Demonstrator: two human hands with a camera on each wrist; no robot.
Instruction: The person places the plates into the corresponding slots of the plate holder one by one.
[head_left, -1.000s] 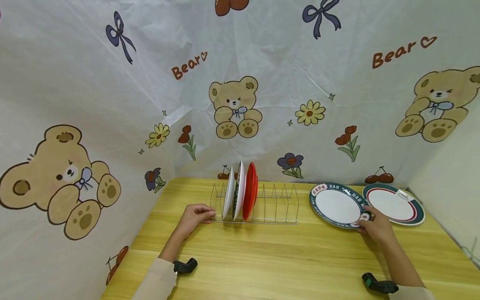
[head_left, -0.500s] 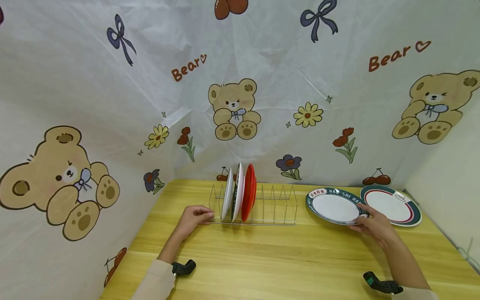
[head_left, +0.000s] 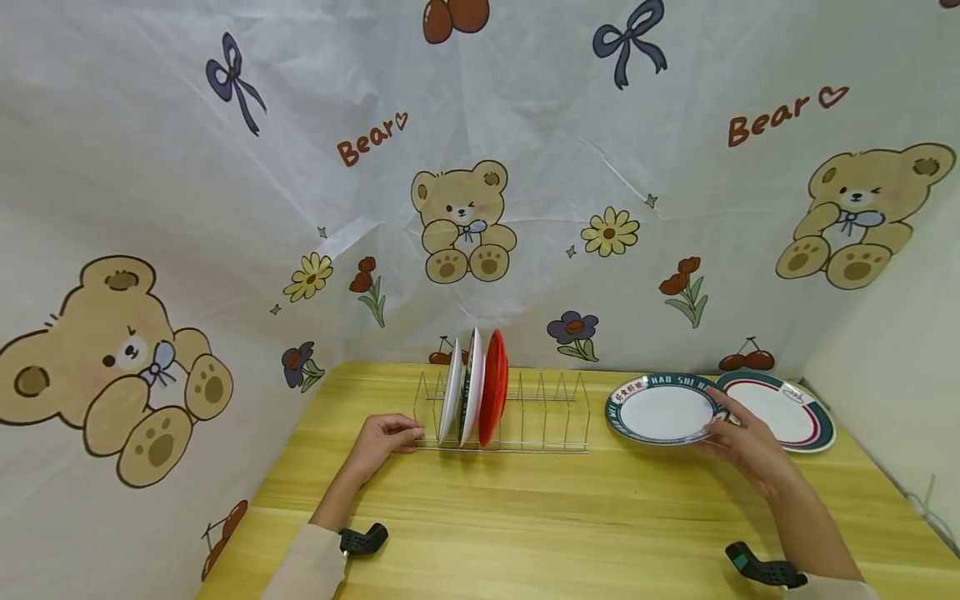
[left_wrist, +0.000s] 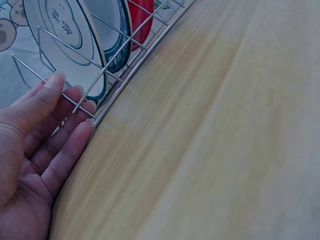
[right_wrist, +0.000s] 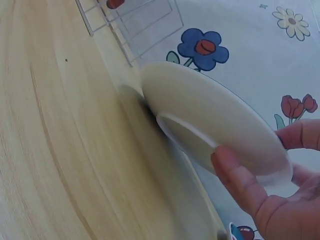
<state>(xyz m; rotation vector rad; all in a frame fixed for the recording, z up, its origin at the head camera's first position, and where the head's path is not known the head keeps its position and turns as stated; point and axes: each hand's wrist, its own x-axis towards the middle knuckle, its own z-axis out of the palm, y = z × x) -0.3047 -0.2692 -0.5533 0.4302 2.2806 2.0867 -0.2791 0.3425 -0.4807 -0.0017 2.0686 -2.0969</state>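
Note:
A wire plate rack (head_left: pixel 555 451) stands on the wooden table, with white plates (head_left: pixel 449 396) and red plates (head_left: pixel 492 387) upright in its left part. My left hand (head_left: pixel 381 443) pinches the wire at the rack's left end between thumb and fingers, seen closely at the wire end (left_wrist: pixel 80 104) in the left wrist view. My right hand (head_left: pixel 753 454) grips the right edge of a white plate with a dark green lettered rim (head_left: pixel 663 414). In the right wrist view this plate's underside (right_wrist: pixel 215 110) shows, tilted and raised off the table, with thumb and fingers on opposite faces.
Another white plate with a red and green rim (head_left: pixel 780 408) lies at the table's right, partly behind my right hand. A bear-printed cloth (head_left: pixel 540 183) hangs along the back and left. The rack's right slots hold no plates.
The lettered plate has come up off the table in my right hand and moved slightly left. My left hand stays at the rack's end. The head view has shifted a little.

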